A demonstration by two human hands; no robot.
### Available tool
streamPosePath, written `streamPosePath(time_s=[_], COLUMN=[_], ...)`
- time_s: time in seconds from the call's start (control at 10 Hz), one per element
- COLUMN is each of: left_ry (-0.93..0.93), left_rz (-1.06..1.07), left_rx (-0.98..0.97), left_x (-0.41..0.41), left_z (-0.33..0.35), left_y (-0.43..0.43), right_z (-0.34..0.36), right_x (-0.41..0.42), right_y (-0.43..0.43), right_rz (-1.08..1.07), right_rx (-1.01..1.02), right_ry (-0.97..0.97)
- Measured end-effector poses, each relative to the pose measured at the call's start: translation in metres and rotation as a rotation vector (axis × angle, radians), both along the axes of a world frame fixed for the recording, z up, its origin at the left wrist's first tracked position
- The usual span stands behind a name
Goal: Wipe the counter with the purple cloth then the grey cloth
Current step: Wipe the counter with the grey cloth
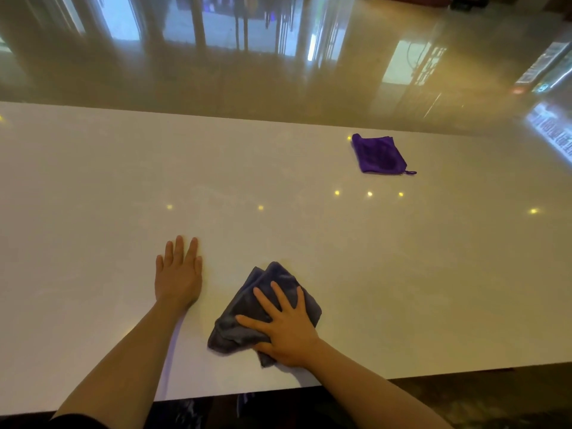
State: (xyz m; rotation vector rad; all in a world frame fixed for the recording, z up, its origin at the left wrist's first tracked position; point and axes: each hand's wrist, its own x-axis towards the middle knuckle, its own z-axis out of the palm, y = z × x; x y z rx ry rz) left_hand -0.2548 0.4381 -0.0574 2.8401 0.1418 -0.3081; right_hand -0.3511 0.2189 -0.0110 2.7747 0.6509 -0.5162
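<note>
Grey cloth [263, 311], bunched into loose folds, lies on the white worktop [93, 181] near its front edge, under the right hand [286, 331]. The grip of this hand is a flat press, not a pinch: fingers [280, 294] spread over the cloth, thumb at its near corner, palm bearing down. The left hand [179, 274] rests just beside the cloth, apart from it, flat and empty, fingers extended, bracing on the bare surface. The purple cloth [379, 154] lies folded, well apart, toward the far right near the back edge, a small hanging loop at its near corner; nothing touches it. Judged from this layout, the purple pass is finished and the grey pass is the step in hand.

To do it well, the palm should keep even pressure, and the cloth would cover more surface if flattened out of its bunch. Overlapping strokes, worked outward from the front, would leave no strip missed.

Edges and room: the front edge runs close beneath the right wrist, so a pull toward the body risks dragging the cloth off. The worktop stretches bare to the left and ahead. Only the purple cloth interrupts strokes toward the far right; beyond the back edge lies glossy floor [278, 72].
</note>
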Motion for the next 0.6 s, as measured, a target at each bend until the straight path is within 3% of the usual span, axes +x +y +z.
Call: streamPosePath(time_s=[0.3, 0.6], left_ry=[-0.015, -0.005], left_rz=[-0.001, 0.016], left_rx=[-0.017, 0.001], left_x=[-0.001, 0.001], left_z=[0.001, -0.002], left_y=[0.0, 0.001], right_z=[-0.01, -0.015], right_x=[-0.025, -0.033], right_y=[-0.039, -0.098], right_rz=[0.069, -0.012], right_rx=[0.186, 0.371], right_ry=[-0.04, -0.134])
